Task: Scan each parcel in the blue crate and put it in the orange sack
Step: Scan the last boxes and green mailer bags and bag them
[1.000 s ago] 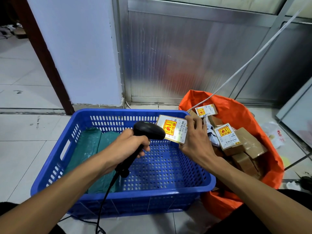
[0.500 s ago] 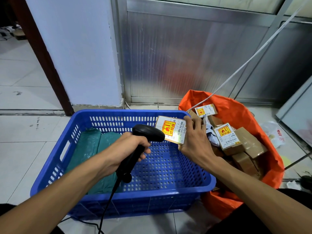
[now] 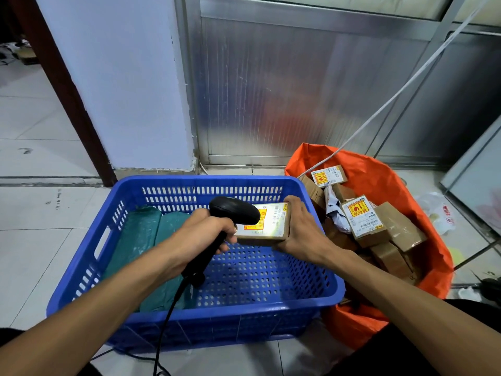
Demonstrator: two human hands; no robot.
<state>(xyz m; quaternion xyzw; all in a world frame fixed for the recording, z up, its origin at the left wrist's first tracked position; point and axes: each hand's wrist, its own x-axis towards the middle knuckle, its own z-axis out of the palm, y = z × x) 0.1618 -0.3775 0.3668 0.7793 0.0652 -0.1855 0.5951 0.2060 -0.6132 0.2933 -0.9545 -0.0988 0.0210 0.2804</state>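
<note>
I am watching the left hand [image 3: 202,234] gripping a black handheld barcode scanner [image 3: 233,214], fingers wrapped round its handle, with the scanner's head aiming toward 3 o'clock. The scanner's black cable [image 3: 166,321] is trailing down toward 6 o'clock, over the near wall of the blue crate [image 3: 189,318]. The right hand [image 3: 302,232] is holding a small brown cardboard parcel [image 3: 267,226] above the crate's floor, fingers curled over its far and right edges; the yellow-and-white label is facing up and is brightly lit just beside the scanner's head. Inside the crate, at its 9 o'clock side, two green padded mailers [image 3: 146,240] are lying flat next to each other. The orange sack [image 3: 393,185] is standing open at 3 o'clock of the crate, touching its right wall, and is holding a heap of brown boxes [image 3: 390,234], several showing the same yellow labels. A white cord [image 3: 401,85] is running from the sack's mouth up toward 1 o'clock.
</note>
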